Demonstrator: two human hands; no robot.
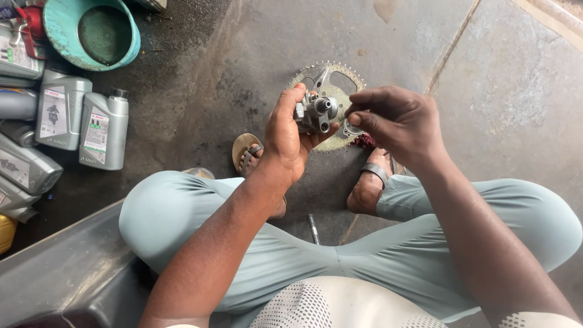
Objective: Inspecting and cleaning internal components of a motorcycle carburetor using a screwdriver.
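Note:
My left hand (pixel 285 136) grips a small grey metal engine part (pixel 317 113) with round ports, held up in front of me. My right hand (pixel 398 121) is pinched at its fingertips just right of the part, close to or touching its side; what it pinches is too small to tell. On the floor below both hands lies a toothed metal sprocket (pixel 340 82), partly hidden by them. I sit low with my knees apart and sandalled feet on the stained concrete floor.
Several grey oil bottles (pixel 103 130) stand at the left. A teal bowl (pixel 91 33) holding dark liquid sits at the top left. A short metal rod (pixel 313 228) lies between my legs. A dark tray edge (pixel 67 267) is at the lower left.

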